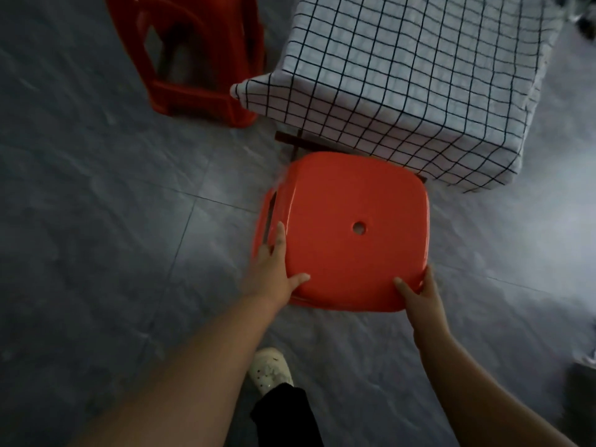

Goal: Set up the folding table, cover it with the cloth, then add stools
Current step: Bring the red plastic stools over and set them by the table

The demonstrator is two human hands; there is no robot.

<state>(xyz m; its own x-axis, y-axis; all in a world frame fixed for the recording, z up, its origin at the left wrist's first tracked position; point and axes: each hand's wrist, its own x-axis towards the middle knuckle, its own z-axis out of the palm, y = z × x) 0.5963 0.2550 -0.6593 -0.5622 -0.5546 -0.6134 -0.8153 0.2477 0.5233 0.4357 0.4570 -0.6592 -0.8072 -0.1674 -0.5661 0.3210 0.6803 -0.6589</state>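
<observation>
Altogether two red stools: both hands grip one [343,230], another [193,59] beside the table.

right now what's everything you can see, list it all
table: 1, dark frame, only a bit shows under the cloth
cloth: 1, white with black grid, draped over the table, top right
near stool: 1, orange-red, centre, by the cloth's near edge
far stool: 1, red, top left, beside the cloth
floor: grey tiles, all around
shoe: 1, white, bottom centre
left hand: 1, grips near stool's left edge
right hand: 1, grips its near right corner
</observation>
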